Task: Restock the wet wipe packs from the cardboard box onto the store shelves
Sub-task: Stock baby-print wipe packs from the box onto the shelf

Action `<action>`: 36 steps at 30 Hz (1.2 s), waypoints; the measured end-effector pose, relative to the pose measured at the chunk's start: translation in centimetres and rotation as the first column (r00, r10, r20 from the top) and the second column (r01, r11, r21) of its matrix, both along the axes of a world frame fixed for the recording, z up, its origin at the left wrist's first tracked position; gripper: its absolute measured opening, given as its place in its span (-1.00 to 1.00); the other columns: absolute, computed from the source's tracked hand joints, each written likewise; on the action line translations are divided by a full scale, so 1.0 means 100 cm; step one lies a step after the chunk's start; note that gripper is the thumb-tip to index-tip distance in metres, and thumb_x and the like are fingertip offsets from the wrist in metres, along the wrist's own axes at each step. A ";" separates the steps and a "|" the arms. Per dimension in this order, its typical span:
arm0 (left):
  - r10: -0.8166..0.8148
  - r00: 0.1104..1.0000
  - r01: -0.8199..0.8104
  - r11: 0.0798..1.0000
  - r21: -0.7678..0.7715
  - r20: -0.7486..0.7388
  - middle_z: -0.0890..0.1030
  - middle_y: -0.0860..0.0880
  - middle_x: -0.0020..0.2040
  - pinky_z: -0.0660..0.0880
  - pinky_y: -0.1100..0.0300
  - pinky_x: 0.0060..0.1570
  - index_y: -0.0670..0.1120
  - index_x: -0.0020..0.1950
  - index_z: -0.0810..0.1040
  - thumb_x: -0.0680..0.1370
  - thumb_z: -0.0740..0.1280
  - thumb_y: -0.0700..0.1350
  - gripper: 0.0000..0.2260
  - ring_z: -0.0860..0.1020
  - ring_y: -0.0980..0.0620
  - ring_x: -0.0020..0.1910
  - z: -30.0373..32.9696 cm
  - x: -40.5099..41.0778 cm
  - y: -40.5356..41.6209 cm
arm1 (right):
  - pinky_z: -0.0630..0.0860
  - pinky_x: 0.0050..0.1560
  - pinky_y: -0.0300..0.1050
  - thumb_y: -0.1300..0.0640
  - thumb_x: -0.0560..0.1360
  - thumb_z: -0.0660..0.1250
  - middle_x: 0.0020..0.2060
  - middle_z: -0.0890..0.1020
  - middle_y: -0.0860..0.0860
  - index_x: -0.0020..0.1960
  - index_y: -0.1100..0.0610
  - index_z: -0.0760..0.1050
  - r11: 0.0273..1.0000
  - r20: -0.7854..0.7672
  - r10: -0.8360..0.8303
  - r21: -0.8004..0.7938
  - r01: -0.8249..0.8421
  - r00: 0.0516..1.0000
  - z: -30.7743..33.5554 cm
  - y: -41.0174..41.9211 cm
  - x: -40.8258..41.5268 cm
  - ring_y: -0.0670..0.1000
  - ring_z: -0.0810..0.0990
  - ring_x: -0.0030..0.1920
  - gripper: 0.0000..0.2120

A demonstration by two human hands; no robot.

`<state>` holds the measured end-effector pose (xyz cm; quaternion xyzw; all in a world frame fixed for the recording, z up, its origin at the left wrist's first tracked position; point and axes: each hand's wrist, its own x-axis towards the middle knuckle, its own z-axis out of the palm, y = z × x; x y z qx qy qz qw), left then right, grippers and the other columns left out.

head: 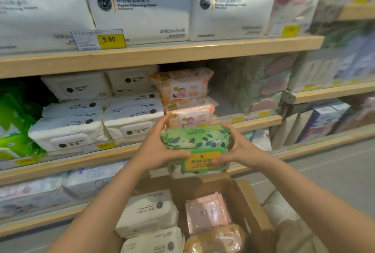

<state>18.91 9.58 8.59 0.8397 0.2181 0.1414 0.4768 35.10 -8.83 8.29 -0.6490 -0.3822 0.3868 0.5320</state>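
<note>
A green wet wipe pack [195,143] with a leaf print and a yellow lid label is held in the air before the middle shelf [255,121]. My left hand [160,147] grips its left end and my right hand [238,148] grips its right end. Below, the open cardboard box [250,202] holds white packs [148,212], a pink pack [207,211] and a yellowish pack [217,238]. On the shelf just behind the held pack stand stacked orange baby wipe packs [185,90].
White wipe packs [101,116] fill the middle shelf's left part, with bright green packs [12,131] at the far left. To the right of the orange packs there is an open gap [225,98], then pastel packs [263,86]. The top shelf carries large white facial towel packs [140,13].
</note>
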 end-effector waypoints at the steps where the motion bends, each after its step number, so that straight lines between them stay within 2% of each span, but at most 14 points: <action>1: -0.021 1.000 0.024 0.983 -0.183 0.019 0.43 0.14 0.29 0.43 0.11 0.21 0.19 0.41 0.24 0.00 0.59 0.22 0.03 0.43 0.10 0.28 -0.002 0.002 -0.001 | 0.58 -0.08 -0.20 0.47 0.26 0.49 0.11 0.57 0.01 0.18 -0.18 0.27 1.000 -0.008 -0.028 0.004 0.028 1.000 0.002 -0.007 0.004 -0.11 0.64 0.03 -0.23; 3: -0.062 0.998 0.068 0.937 -0.342 0.028 0.58 0.05 0.18 0.53 0.02 0.14 0.13 0.31 0.37 -0.04 0.61 0.26 -0.04 0.57 0.06 0.15 -0.006 0.004 -0.006 | 0.59 -0.03 -0.15 0.43 0.26 0.51 0.13 0.57 0.00 0.19 -0.22 0.26 0.999 -0.003 -0.026 -0.023 0.026 1.000 0.003 -0.018 0.012 -0.06 0.62 0.08 -0.22; 6: -0.091 0.995 0.096 0.945 -0.311 0.029 0.62 0.05 0.11 0.56 0.00 0.10 0.11 0.23 0.45 0.02 0.62 0.20 -0.18 0.60 0.09 0.08 -0.012 0.012 -0.019 | 0.57 0.09 -0.10 0.34 0.27 0.55 0.20 0.54 0.02 0.33 -0.12 0.21 0.988 0.044 0.017 -0.151 -0.010 0.999 0.005 -0.029 0.022 -0.02 0.60 0.14 -0.17; 8: -0.090 0.996 0.094 0.962 -0.258 0.027 0.60 0.09 0.07 0.58 0.07 0.05 0.17 0.14 0.45 0.13 0.62 0.07 -0.35 0.60 0.15 0.04 -0.015 0.018 -0.027 | 0.50 0.16 -0.25 0.21 0.27 0.58 0.34 0.39 -0.07 0.45 -0.04 0.13 0.965 0.256 0.076 -0.263 -0.007 0.964 0.015 -0.030 0.025 -0.10 0.49 0.22 -0.09; 10: -0.118 0.993 0.119 0.976 -0.181 0.017 0.59 0.15 0.03 0.57 0.22 -0.01 0.19 0.09 0.44 0.21 0.61 -0.05 -0.45 0.58 0.27 -0.01 -0.018 0.026 -0.035 | 0.34 0.25 -0.35 0.05 0.26 0.59 0.35 0.20 -0.20 0.52 -0.04 0.00 0.929 0.560 0.219 -0.369 0.003 0.799 0.024 -0.025 0.024 -0.17 0.27 0.29 0.04; 13: -0.127 0.991 0.131 0.980 -0.151 0.036 0.60 0.15 -0.02 0.56 0.29 -0.10 0.16 0.08 0.45 0.24 0.60 -0.04 -0.49 0.58 0.31 -0.07 -0.024 0.041 -0.044 | 0.31 0.35 -0.09 -0.15 0.20 0.57 0.41 0.25 -0.11 0.53 -0.06 -0.08 0.857 0.763 0.458 -0.516 0.003 0.457 0.024 -0.011 0.018 -0.05 0.29 0.34 0.13; 15: -0.115 0.992 0.120 0.984 -0.134 0.046 0.60 0.17 -0.02 0.57 0.27 -0.09 0.17 0.09 0.45 0.24 0.59 0.02 -0.49 0.58 0.30 -0.07 -0.021 0.053 -0.047 | 0.39 0.23 -0.07 -0.19 0.18 0.56 0.36 0.34 -0.06 0.51 -0.06 -0.04 0.841 0.801 0.487 -0.538 0.061 0.350 0.024 -0.007 0.027 0.00 0.38 0.28 0.10; 19: -0.209 0.977 0.207 0.977 0.053 0.052 0.53 0.16 0.15 0.47 0.39 -0.04 0.18 0.27 0.40 0.37 0.41 0.20 -0.51 0.50 0.24 0.11 0.001 0.088 -0.032 | 0.34 -0.04 -0.17 -0.12 0.16 0.59 0.21 0.43 -0.08 0.43 -0.07 0.11 0.904 0.874 0.359 -0.413 0.113 0.329 0.041 -0.014 0.069 -0.02 0.44 0.14 -0.01; 20: -0.226 0.973 0.219 0.968 0.118 0.043 0.50 0.12 0.22 0.42 0.39 0.01 0.15 0.33 0.38 0.45 0.29 0.22 -0.53 0.47 0.19 0.17 0.007 0.100 -0.024 | 0.33 -0.02 -0.16 -0.12 0.16 0.59 0.19 0.43 -0.08 0.42 -0.06 0.12 0.916 0.900 0.309 -0.369 0.158 0.308 0.045 -0.016 0.082 -0.01 0.45 0.13 -0.03; 22: -0.240 0.970 0.229 0.893 0.387 -0.020 0.42 0.06 0.34 0.32 0.25 0.22 0.07 0.41 0.33 0.59 0.10 0.17 -0.58 0.38 0.09 0.32 0.013 0.127 -0.003 | 0.35 0.12 -0.06 -0.14 0.18 0.57 0.19 0.45 -0.05 0.41 -0.03 0.14 0.926 0.944 0.230 -0.287 0.245 0.234 0.049 -0.017 0.110 0.03 0.45 0.15 -0.05; 25: -0.135 0.957 0.281 0.655 0.702 -0.256 0.31 0.01 0.45 0.24 0.01 0.34 0.09 0.48 0.21 0.63 -0.01 0.11 -0.58 0.27 -0.02 0.40 0.005 0.160 0.023 | 0.18 0.39 0.16 -0.13 0.21 0.56 0.26 0.43 0.01 0.44 0.02 0.13 0.906 0.967 0.185 -0.236 0.350 0.174 0.052 -0.012 0.143 0.08 0.41 0.27 -0.05; 28: 0.009 0.914 0.320 0.603 0.731 -0.406 0.34 -0.01 0.42 0.34 -0.07 0.24 0.19 0.51 0.06 0.62 -0.03 0.17 -0.55 0.33 -0.10 0.35 -0.017 0.166 0.037 | 0.21 0.36 0.08 -0.10 0.21 0.57 0.25 0.44 0.02 0.44 0.04 0.16 0.912 0.975 0.157 -0.205 0.354 0.160 0.047 0.002 0.160 0.08 0.41 0.24 -0.05; 32: 0.056 0.940 0.252 0.553 0.794 -0.337 0.36 0.00 0.40 0.39 -0.06 0.19 0.11 0.50 0.13 0.60 0.05 0.13 -0.54 0.37 -0.09 0.31 -0.035 0.163 0.041 | 0.38 0.15 -0.01 -0.09 0.22 0.54 0.20 0.44 0.04 0.44 0.04 0.15 0.929 0.980 0.181 -0.196 0.314 0.078 0.034 0.042 0.163 0.11 0.43 0.16 -0.08; 36: 0.077 0.944 0.230 0.541 0.809 -0.320 0.34 -0.01 0.41 0.33 -0.11 0.23 0.12 0.48 0.14 0.57 0.10 0.12 -0.53 0.34 -0.13 0.34 -0.039 0.169 0.044 | 0.41 0.15 -0.01 -0.05 0.32 0.50 0.26 0.39 0.10 0.50 0.03 0.05 0.866 0.959 0.284 -0.260 0.428 0.009 0.031 0.067 0.169 0.14 0.40 0.24 -0.09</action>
